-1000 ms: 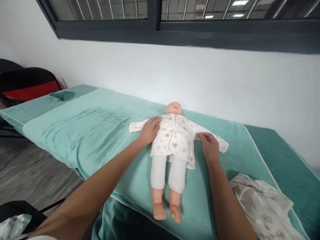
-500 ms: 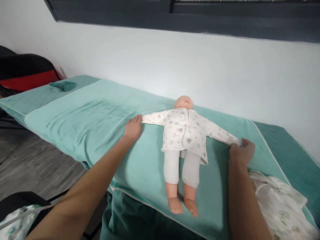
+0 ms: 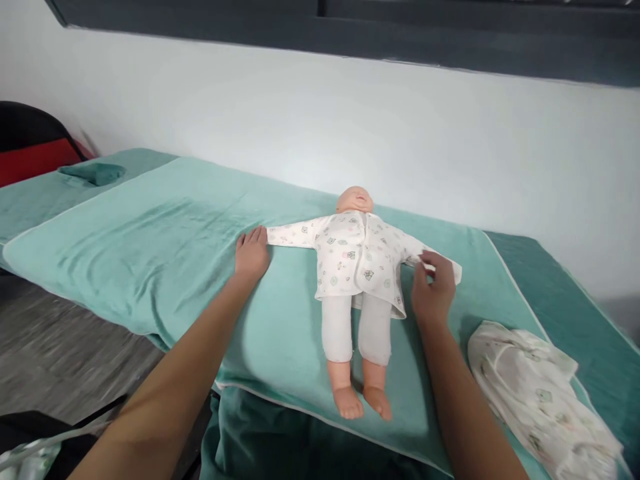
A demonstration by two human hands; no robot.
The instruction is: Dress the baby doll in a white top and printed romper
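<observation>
Doll (image 3: pixel 357 267) on green bed (image 3: pixel 200 227), white wall (image 3: pixel 300 120)

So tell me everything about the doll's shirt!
The white shirt has little scattered pictures and looks like thin cloth. It has long sleeves, and an edge runs down the front. The doll wears it, lying face up on the green cover, both sleeves spread sideways. Its hem lies over the tops of the white legs. The left hand is at one cuff, the right hand at the other sleeve; I can't tell if either grips.
</observation>
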